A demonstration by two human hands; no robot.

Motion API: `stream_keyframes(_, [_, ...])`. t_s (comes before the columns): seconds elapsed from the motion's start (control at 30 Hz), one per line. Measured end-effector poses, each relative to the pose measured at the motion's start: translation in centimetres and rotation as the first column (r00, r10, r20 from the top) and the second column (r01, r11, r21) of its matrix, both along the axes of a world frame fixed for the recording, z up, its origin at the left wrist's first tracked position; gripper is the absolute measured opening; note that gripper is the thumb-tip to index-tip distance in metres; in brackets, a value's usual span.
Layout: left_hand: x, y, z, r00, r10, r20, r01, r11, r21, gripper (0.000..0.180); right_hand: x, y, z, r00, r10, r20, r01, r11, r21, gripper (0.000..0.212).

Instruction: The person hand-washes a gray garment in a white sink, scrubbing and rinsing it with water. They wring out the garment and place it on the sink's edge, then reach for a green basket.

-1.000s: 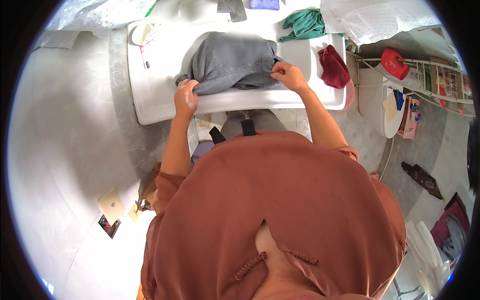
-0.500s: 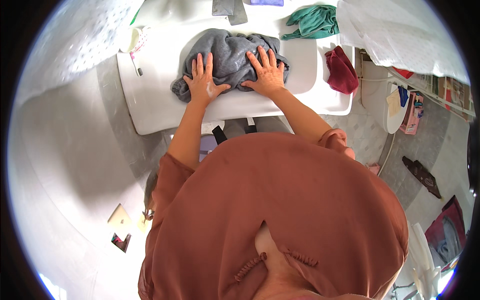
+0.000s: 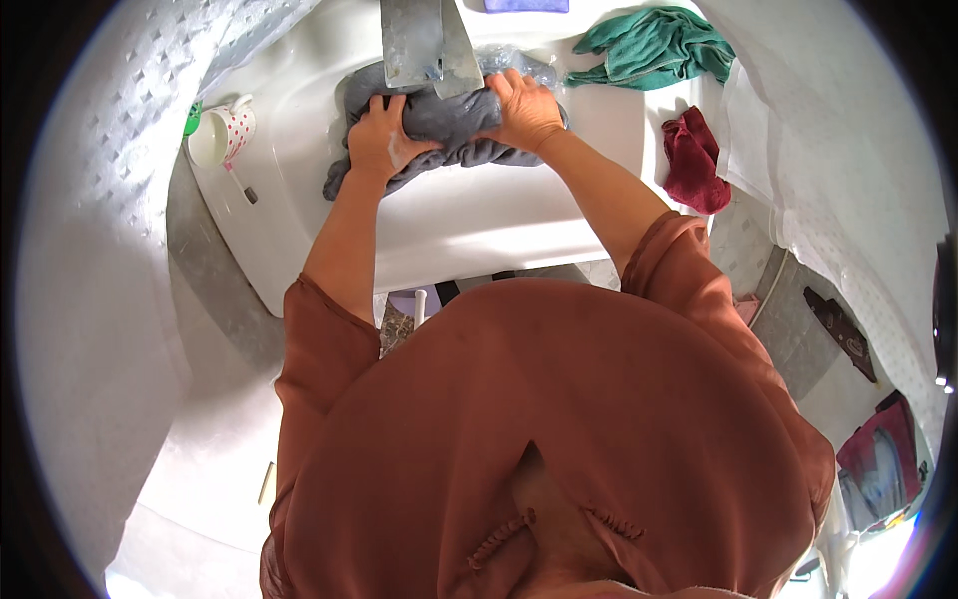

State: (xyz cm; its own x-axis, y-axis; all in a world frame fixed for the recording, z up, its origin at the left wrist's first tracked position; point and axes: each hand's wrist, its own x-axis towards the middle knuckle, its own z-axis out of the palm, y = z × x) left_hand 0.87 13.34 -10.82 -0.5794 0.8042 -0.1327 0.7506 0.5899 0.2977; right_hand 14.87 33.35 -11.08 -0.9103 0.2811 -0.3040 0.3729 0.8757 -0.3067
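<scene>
A wet, dark grey garment (image 3: 454, 118) lies bunched in the white washbasin (image 3: 479, 215), partly beneath the flat grey metal faucet (image 3: 412, 45). My left hand (image 3: 382, 140) grips its left part, thumb pointing inward and a little white foam on the skin. On the other side my right hand (image 3: 524, 112) is wrapped over a thick fold of the same cloth. Clear water or bubbles show behind the right hand. Part of the garment is hidden by the faucet and by my hands.
On the basin's right side lie a green cloth (image 3: 649, 50) and a dark red cloth (image 3: 694, 160). A dotted mug (image 3: 225, 135) and a toothbrush (image 3: 242, 186) are at the left edge. A bluish-purple block (image 3: 527, 5) sits behind. White curtains (image 3: 110, 230) hang on both sides.
I have leaned forward over the basin. My hands have gone from lying spread on the garment to gripping it, and the cloth is now folded into a narrower bundle under the faucet.
</scene>
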Motion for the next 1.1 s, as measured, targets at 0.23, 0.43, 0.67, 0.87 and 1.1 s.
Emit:
stream_keyframes(0.23, [-3.1, 2.6, -0.9, 0.984, 0.088, 0.156, -0.085, 0.996, -0.026, 0.059, -3.0, 2.0, -0.2, 0.987, -0.080, 0.139, 0.101, 0.984, -0.150, 0.079])
stream_keyframes(0.43, [-5.0, 2.8, -4.4, 0.993, 0.104, 0.057, -0.105, 0.994, 0.011, 0.049, -5.8, 3.5, -0.5, 0.940, -0.217, 0.265, 0.263, 0.952, -0.156, 0.079])
stream_keyframes(0.67, [-3.0, 1.7, -3.7, 0.976, 0.204, 0.073, -0.203, 0.979, -0.017, 0.049, -3.4, 2.2, -1.1, 0.932, -0.360, -0.050, 0.336, 0.904, -0.264, 0.093])
stream_keyframes(0.87, [4.0, -2.8, 1.2, 0.987, 0.136, 0.081, -0.155, 0.936, 0.317, 0.031, 4.4, -0.5, 2.1, 0.914, -0.254, -0.315, 0.162, 0.943, -0.290, 0.052])
stream_keyframes(1.1, [11.3, -3.0, 4.0, 0.997, 0.071, -0.040, -0.073, 0.995, -0.068, 0.056, 8.5, -6.1, 4.3, 0.988, 0.115, -0.105, -0.118, 0.993, -0.017, 0.068])
